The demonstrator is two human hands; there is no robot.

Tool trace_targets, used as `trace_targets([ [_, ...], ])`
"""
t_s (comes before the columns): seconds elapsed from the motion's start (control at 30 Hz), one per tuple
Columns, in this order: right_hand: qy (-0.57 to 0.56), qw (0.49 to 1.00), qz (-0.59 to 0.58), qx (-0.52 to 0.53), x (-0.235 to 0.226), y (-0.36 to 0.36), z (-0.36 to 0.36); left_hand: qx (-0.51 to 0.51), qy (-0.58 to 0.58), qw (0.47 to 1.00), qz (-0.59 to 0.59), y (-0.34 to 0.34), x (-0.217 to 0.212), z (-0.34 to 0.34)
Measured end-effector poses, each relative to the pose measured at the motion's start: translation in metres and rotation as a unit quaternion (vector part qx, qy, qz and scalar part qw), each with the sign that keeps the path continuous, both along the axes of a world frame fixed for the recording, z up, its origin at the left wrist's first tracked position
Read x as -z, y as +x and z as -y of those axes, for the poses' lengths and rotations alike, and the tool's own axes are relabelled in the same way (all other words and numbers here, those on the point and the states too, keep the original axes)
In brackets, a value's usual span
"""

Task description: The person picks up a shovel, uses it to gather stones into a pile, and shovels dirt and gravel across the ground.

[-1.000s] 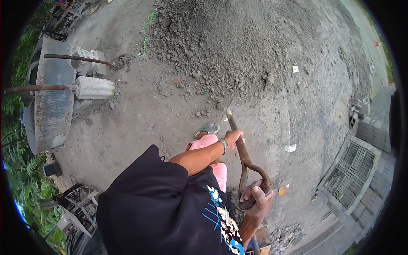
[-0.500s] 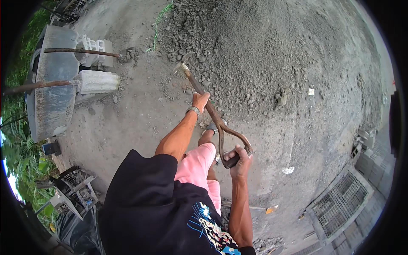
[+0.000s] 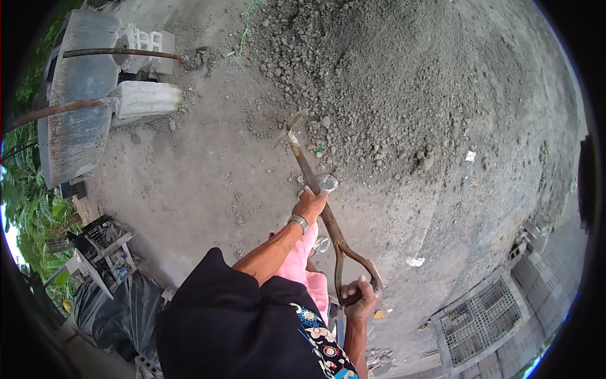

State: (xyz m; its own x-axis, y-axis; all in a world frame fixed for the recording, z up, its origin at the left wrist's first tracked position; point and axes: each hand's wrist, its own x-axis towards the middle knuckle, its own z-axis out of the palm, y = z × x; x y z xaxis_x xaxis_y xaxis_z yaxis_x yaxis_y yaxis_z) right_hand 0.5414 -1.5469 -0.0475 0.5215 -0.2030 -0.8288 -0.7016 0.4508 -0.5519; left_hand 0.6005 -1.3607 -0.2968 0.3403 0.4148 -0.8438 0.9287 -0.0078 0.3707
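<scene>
A shovel (image 3: 307, 168) with a worn wooden shaft and a D-shaped handle slants across the middle of the view. My left hand (image 3: 311, 205) is closed round the shaft, a metal-banded watch on its wrist. Lower down, my right hand (image 3: 362, 298) grips the crossbar of the handle. The greyish blade (image 3: 291, 127) shows at a steep angle near the edge of a large gravel pile (image 3: 391, 82). Whether it touches the ground I cannot tell. My shod foot (image 3: 327, 183) is partly hidden beside the shaft.
At left stands a wheelbarrow-like metal tray (image 3: 85, 95) with rusty bars, beside a whitish block (image 3: 148, 99) and hollow blocks (image 3: 145, 42). A green string (image 3: 245, 28) lies by the pile. At lower right is a framed grate (image 3: 483, 321); a black plastic sheet (image 3: 120, 309) lies lower left.
Both hands and the shovel have shifted lower and slightly right in view. The blade now appears farther from the green string. My grip is the same, and the whole scene has shifted with the camera.
</scene>
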Motion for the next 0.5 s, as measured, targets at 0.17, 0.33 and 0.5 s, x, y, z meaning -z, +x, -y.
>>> trace_targets([
  [0.17, 0.057, 0.996, 0.046, -0.051, 0.066, 0.071, -0.05, -0.186, 0.001, 0.972, 0.141, 0.079, 0.028, -0.08],
  [0.33, 0.101, 0.992, 0.026, -0.067, 0.142, 0.173, -0.124, -0.149, -0.014, 0.983, 0.111, 0.183, 0.08, -0.185],
  [0.5, 0.078, 0.996, -0.014, -0.028, 0.141, 0.17, -0.11, -0.092, -0.054, 0.994, 0.031, 0.187, 0.088, -0.156],
])
